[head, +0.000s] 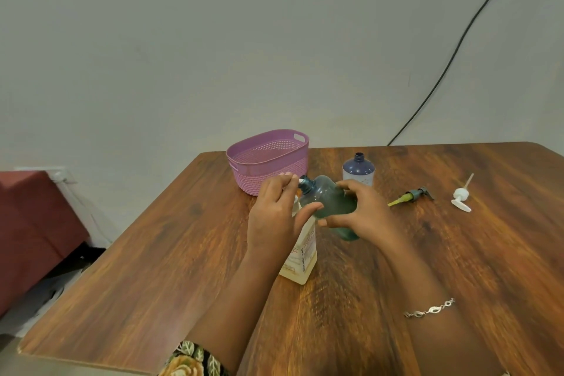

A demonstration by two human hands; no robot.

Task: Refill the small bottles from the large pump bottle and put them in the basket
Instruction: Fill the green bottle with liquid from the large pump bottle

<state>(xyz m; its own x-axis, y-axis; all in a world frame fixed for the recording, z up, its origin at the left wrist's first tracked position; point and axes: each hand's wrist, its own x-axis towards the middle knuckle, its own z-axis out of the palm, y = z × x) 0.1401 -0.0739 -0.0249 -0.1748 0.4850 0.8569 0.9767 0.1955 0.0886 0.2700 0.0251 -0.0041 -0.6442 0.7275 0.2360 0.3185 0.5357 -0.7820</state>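
Filling a small bottle: a person's left hand (274,214) arches over the top of the large pump bottle (300,253). The bottle stands upright on the wooden table (183,253) just in front of the purple basket (268,159), on the camera's side of it. The fingers bend down over the white pump head (300,181), while the thumb stretches sideways across the front of the teal bottle (328,197).

The right hand (363,210) grips that small bottle round its body, fingers curled behind and thumb in front. It holds the bottle clear of the table and tipped onto its side, with the dark neck meeting the pump's spout just before the basket's front wall. Both forearms reach in from the table's near edge and converge in front of the basket. The left arm shows a floral sleeve (192,357) and the right wrist a silver bracelet (430,308).

A blue bottle (358,171), uncapped, stands upright just right of the basket, behind the right hand. Farther right of the basket lie two loose pumps, well apart from the hands. One is a dark pump (412,195) with a yellowish tube, and beyond it is a white pump (460,196). The basket sits at the table's far edge by the grey wall (213,40), down which a black cable (457,40) runs, off to the basket's right.
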